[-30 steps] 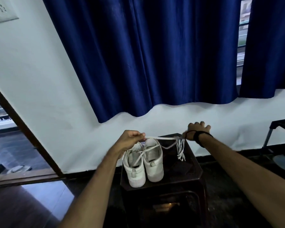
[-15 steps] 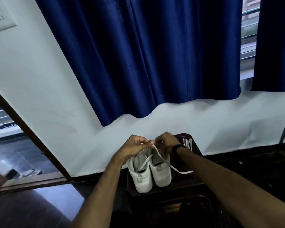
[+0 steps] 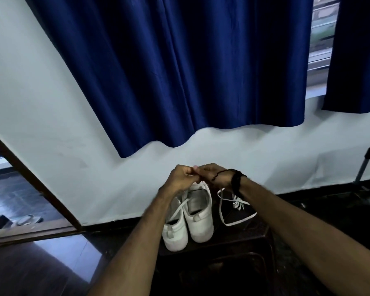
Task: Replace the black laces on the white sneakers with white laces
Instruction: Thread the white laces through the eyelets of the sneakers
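Light level: dim, bluish cast.
Source: daylight through window gap at 2 o'clock.
Glare: sheen on floor at 8 o'clock.
Distortion: wide-angle bending at edges.
Blur: slight softness on hands.

hands: left hand and right hand pinching a white lace together
sneakers: white sneakers side by side on dark stool

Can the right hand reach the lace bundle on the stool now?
Probably yes. The bundle lies bare on the stool just below the right hand, but that hand is pinching a lace.
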`<control>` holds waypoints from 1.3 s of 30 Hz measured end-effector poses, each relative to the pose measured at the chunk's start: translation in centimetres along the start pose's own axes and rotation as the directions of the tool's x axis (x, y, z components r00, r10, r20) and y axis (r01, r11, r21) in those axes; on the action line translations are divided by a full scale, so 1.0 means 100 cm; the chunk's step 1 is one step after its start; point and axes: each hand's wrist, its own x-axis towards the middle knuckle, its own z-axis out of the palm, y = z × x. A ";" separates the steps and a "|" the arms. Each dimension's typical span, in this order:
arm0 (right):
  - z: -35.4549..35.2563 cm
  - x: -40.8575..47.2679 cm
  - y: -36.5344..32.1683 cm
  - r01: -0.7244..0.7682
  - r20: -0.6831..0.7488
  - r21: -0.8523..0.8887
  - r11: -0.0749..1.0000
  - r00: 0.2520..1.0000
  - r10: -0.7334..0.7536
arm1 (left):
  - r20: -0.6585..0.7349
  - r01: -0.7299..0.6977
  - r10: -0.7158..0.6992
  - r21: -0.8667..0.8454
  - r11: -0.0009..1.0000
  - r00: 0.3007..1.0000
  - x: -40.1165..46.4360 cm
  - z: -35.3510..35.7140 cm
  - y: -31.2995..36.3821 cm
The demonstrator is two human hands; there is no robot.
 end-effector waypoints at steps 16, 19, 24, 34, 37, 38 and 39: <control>-0.028 -0.004 0.059 -0.067 -0.279 -0.446 0.892 0.958 -0.067 | -0.132 0.137 -0.154 -0.126 0.982 0.979 0.013 0.010 -0.026; -0.015 0.005 0.067 0.037 -0.103 -0.243 0.969 0.993 -0.064 | -0.030 0.161 -0.164 -0.073 0.984 0.986 0.018 0.020 -0.022; -0.012 0.018 0.070 0.036 -0.341 -0.169 0.985 0.935 -0.092 | -0.143 0.229 -0.237 -0.073 0.971 0.961 0.026 0.025 -0.025; -0.003 0.020 0.097 -0.268 -0.577 -0.216 0.939 0.811 0.098 | -0.206 0.383 -0.341 0.219 0.898 0.917 0.026 0.060 -0.028; 0.000 0.015 0.095 -0.285 -0.562 -0.382 0.879 0.827 0.023 | -0.238 0.375 -0.332 0.166 0.912 0.913 0.020 0.068 -0.038; 0.001 0.016 0.096 -0.278 -0.553 -0.431 0.858 0.833 -0.007 | -0.254 0.369 -0.325 0.149 0.917 0.911 0.017 0.069 -0.040; 0.001 0.016 0.097 -0.273 -0.543 -0.466 0.842 0.839 -0.028 | -0.267 0.364 -0.321 0.130 0.922 0.909 0.017 0.071 -0.043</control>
